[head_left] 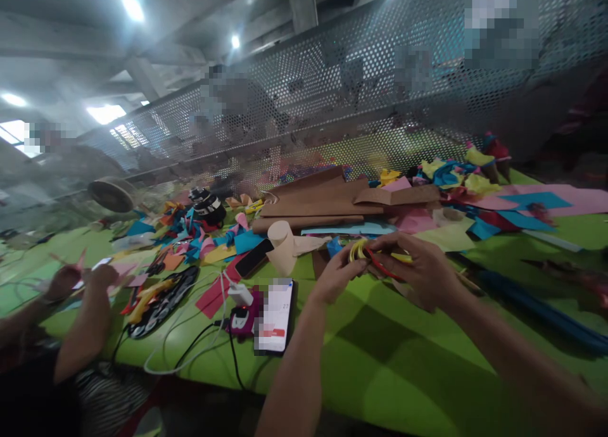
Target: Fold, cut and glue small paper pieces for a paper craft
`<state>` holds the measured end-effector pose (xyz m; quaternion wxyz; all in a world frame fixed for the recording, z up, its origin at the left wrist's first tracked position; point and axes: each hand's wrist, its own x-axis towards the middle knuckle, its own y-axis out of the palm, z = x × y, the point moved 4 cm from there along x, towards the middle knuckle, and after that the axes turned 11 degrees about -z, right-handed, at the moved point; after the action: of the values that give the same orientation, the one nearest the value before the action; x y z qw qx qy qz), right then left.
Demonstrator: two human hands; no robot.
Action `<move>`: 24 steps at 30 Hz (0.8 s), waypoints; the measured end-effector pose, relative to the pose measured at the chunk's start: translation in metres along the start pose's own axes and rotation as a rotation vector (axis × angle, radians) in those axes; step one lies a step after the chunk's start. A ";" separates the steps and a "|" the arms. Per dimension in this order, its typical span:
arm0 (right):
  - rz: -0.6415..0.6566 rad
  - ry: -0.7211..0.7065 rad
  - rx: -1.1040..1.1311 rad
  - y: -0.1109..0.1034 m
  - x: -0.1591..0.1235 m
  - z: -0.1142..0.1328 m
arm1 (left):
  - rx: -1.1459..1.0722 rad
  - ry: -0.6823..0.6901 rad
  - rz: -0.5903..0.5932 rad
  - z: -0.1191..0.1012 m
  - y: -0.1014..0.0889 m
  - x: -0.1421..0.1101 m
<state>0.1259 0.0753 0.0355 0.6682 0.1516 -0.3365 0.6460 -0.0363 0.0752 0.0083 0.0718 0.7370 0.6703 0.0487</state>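
Above the green table, my left hand [338,275] is closed on a small bundle of yellow loops [357,251], perhaps coiled strips. Close beside it, my right hand [418,266] has its fingers curled around a thin red strip [386,266], with a bit of yellow showing near its fingers. The two hands nearly meet, and the fingers partly hide what they hold. Behind my left hand lies a blue scrap [335,245]. A cream roll of paper [281,239] stands to the left, and brown sheets [318,199] lie just beyond the hands.
Left of my forearm are a phone [279,316], a purple socket block [244,320] with cables, and a dark phone [253,258]. Colourful scraps [446,174] pile up along a perforated metal screen [304,107]. A co-worker's hands [99,275] are at far left. A dark blue umbrella-like object [541,307] lies right.
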 end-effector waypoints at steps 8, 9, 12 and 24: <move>0.034 -0.106 -0.021 -0.004 0.006 0.011 | 0.062 0.029 0.040 0.001 0.000 0.000; 0.062 -0.128 -0.023 -0.004 0.006 0.012 | 0.054 0.024 0.038 0.001 0.000 0.000; 0.120 -0.173 -0.028 -0.001 0.006 0.009 | 0.050 0.009 0.025 0.001 -0.001 0.000; 0.135 -0.386 -0.095 0.000 0.006 0.012 | -0.041 -0.054 0.043 0.002 0.001 -0.002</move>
<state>0.1229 0.0726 0.0482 0.5528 0.2180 -0.4977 0.6318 -0.0350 0.0734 0.0069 0.1036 0.7506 0.6511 0.0440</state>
